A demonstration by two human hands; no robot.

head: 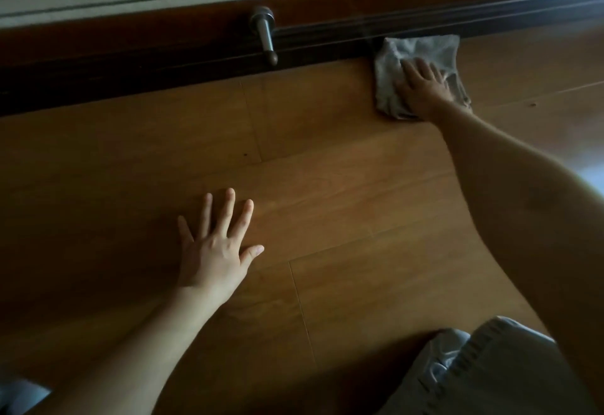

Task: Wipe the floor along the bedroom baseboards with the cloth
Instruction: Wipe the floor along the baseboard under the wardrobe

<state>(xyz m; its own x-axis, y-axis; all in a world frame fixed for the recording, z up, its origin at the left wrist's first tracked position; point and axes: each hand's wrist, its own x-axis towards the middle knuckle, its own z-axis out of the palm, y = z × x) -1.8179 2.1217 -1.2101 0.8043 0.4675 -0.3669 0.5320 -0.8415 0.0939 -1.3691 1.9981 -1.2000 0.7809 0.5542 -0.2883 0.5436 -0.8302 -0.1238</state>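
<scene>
The right hand (425, 89) presses flat, fingers straight and slightly spread, on a crumpled grey cloth (421, 52) whose far edge, beyond the fingertips, touches the dark wooden baseboard (196, 52). The left hand (214, 251) rests with fingers splayed on the brown wood-plank floor (343, 186).

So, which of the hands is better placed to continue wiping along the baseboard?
The right hand. It already presses flat on the grey cloth, whose far edge meets the dark baseboard. The left hand lies spread on the bare wooden floor, away from the cloth, probably as support.
</scene>
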